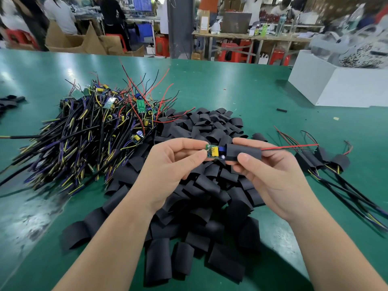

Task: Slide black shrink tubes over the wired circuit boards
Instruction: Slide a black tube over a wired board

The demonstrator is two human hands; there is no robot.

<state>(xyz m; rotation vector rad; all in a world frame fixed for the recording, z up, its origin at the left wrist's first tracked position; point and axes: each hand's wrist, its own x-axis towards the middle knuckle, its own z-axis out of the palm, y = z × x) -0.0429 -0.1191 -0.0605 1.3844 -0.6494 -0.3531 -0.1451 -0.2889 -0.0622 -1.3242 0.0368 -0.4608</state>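
My left hand (168, 164) pinches the left end of a small green circuit board (214, 152) with a yellow part on it. My right hand (270, 171) grips a black shrink tube (243, 151) that covers the board's right end. Red and black wires (294, 147) stick out of the tube to the right. Both hands hover above a heap of loose black shrink tubes (201, 196) in the middle of the green table (241, 87). A tangled pile of wired circuit boards (94, 131) lies to the left of the heap.
Several boards with tubes on them (327, 162) lie at the right, their cables running toward me. A white box (340, 85) stands at the far right. A few stray tubes (8, 101) lie at the left edge. People and benches are beyond the table.
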